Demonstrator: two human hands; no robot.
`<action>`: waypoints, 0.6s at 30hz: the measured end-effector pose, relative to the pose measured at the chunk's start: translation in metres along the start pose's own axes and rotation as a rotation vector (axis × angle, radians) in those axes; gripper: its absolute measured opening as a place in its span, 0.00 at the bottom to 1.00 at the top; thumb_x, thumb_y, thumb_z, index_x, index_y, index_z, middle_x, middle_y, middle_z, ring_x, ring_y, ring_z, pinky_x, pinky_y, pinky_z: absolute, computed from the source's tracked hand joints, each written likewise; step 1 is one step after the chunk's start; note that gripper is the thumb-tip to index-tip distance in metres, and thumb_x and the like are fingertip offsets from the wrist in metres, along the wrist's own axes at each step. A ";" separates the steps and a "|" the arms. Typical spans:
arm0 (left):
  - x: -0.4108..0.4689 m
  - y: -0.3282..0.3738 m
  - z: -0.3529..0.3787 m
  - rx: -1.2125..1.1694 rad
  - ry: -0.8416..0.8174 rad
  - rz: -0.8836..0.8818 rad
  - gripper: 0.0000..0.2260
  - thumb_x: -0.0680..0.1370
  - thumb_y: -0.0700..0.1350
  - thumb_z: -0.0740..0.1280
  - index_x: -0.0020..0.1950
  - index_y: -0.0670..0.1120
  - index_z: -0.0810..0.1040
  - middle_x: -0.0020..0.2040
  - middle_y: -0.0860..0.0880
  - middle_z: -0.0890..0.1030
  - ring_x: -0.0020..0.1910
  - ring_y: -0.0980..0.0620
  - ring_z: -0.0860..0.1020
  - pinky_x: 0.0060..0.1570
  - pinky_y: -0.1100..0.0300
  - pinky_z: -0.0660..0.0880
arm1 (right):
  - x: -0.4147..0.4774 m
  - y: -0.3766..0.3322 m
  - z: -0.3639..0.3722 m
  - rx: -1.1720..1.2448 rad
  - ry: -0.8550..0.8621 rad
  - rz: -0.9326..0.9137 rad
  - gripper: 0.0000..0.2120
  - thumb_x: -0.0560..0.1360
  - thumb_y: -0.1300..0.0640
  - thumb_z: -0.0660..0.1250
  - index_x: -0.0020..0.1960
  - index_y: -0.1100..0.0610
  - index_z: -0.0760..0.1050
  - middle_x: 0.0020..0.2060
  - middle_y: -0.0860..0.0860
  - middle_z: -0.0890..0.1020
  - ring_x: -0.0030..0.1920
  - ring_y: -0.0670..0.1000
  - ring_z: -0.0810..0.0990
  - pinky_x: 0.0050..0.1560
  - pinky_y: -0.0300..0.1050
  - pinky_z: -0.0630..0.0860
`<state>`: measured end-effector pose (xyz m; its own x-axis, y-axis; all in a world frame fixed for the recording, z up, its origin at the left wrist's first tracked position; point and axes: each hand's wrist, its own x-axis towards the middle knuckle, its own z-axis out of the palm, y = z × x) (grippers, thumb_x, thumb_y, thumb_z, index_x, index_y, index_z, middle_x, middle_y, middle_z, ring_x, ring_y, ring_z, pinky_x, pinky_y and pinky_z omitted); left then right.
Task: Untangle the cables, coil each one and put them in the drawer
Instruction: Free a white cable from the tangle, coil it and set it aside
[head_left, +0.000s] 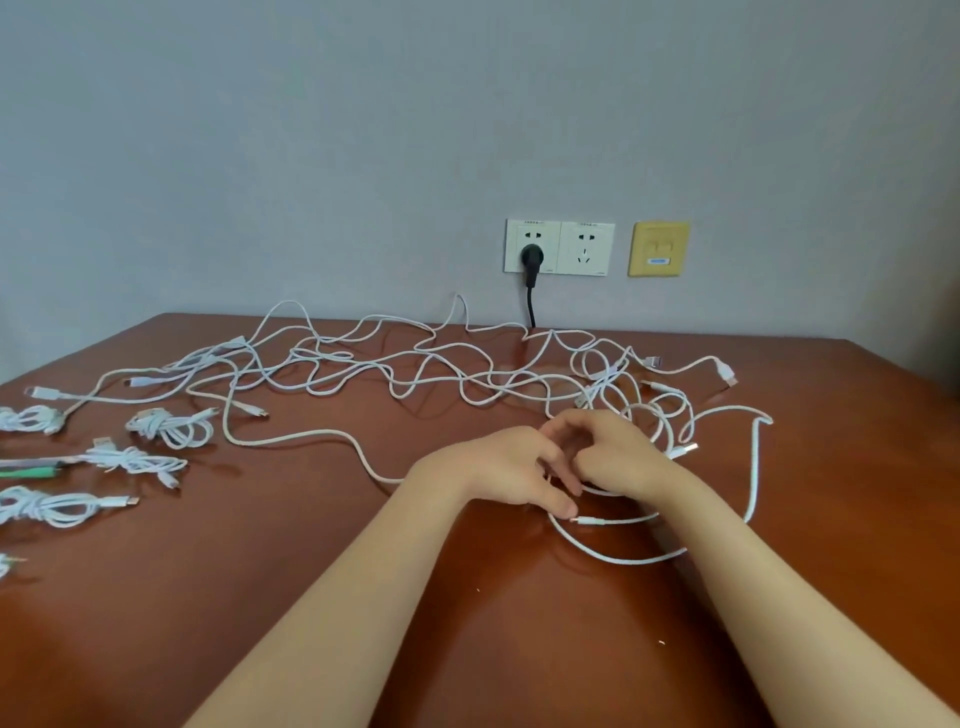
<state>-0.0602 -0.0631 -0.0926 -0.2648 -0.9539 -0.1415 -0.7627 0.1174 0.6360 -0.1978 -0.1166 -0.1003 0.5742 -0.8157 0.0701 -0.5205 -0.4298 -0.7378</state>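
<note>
- My left grip (511, 465) lies low over the worktop (311, 597), a little right of the middle, with its fingers bent down and to the right.
- A strand of the white cable (623, 560) shows between those fingers, so this grip has hold of it.
- My right grip (618, 454) is right beside the left one, touching it, fingers curled in toward the thumb.
- Whether the right grip pinches a strand I cannot tell; the cable runs out from beneath its heel.
- The white cable curves in loose loops on the worktop below and to the right of both grips.
- One connector end (584, 519) lies just at my left fingertips (569, 508).
- Another part of that cable runs left from under my left wrist and bends up toward the tangle (415, 364).
- The tangle of white cables spreads across the far half of the worktop, nearly edge to edge, with plugs sticking out at both sides.
- Four coiled cables (171, 423) lie apart from one another near the left edge, each bundled tight.
- On the wall behind, a black plug (532, 257) sits in the left of two white sockets (587, 248), and its black cord drops behind the worktop.
- A yellow plate (658, 248) is fixed just right of the sockets.
</note>
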 end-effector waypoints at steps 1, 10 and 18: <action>-0.001 -0.002 0.001 -0.020 -0.008 0.021 0.08 0.74 0.48 0.71 0.50 0.46 0.83 0.49 0.52 0.78 0.55 0.52 0.75 0.57 0.60 0.71 | 0.002 0.004 0.001 0.034 0.027 -0.016 0.22 0.65 0.74 0.57 0.42 0.49 0.76 0.41 0.49 0.82 0.45 0.49 0.80 0.49 0.46 0.78; 0.031 0.006 0.025 0.356 0.222 0.188 0.02 0.77 0.44 0.66 0.46 0.46 0.77 0.50 0.50 0.74 0.54 0.50 0.72 0.48 0.63 0.64 | 0.016 0.024 0.000 0.298 0.196 -0.022 0.19 0.73 0.75 0.53 0.44 0.56 0.78 0.39 0.51 0.81 0.42 0.47 0.80 0.46 0.34 0.76; 0.019 -0.020 0.008 -0.616 0.365 0.093 0.13 0.81 0.34 0.54 0.39 0.46 0.68 0.23 0.54 0.72 0.26 0.59 0.75 0.33 0.66 0.72 | 0.013 0.005 -0.004 0.388 0.317 -0.154 0.10 0.75 0.67 0.61 0.41 0.57 0.79 0.25 0.51 0.77 0.25 0.45 0.73 0.30 0.32 0.68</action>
<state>-0.0548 -0.0814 -0.1145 -0.0167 -0.9916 0.1282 -0.2465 0.1283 0.9606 -0.1956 -0.1308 -0.0998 0.3749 -0.8573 0.3529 -0.1381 -0.4281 -0.8931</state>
